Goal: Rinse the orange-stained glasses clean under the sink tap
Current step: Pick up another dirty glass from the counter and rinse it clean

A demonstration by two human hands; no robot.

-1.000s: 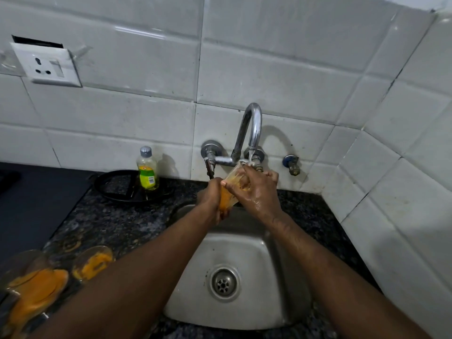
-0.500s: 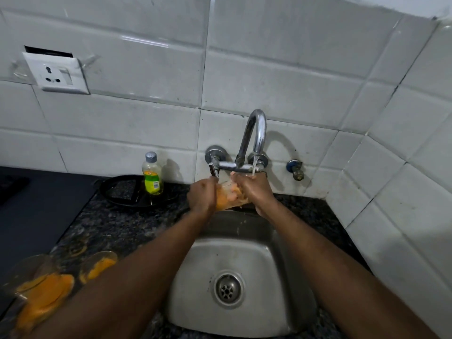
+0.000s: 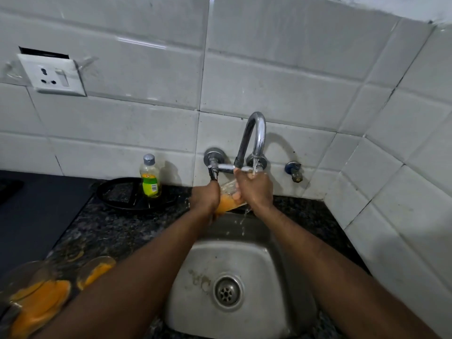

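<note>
An orange-stained glass [image 3: 228, 197] is held tilted under the chrome tap [image 3: 254, 140] at the back of the steel sink [image 3: 247, 260]. My left hand [image 3: 205, 198] grips its lower, orange end. My right hand [image 3: 255, 189] wraps its clear upper part, fingers over the rim. A thin stream of water runs from the spout onto my right hand and drips into the sink. Two more orange-stained glasses [image 3: 94, 270] [image 3: 34, 297] lie on the dark granite counter at the lower left, partly hidden by my left forearm.
A small bottle with a green label [image 3: 149, 178] stands on a black round tray [image 3: 127, 195] behind the counter. A wall socket [image 3: 52, 75] is at the upper left, a second valve [image 3: 294, 171] to the right of the tap. White tiled walls close the right side.
The glass has tipped further, with its orange end lower to the left. My right hand has slid up over the rim under the running water. The view has drifted down slightly.
</note>
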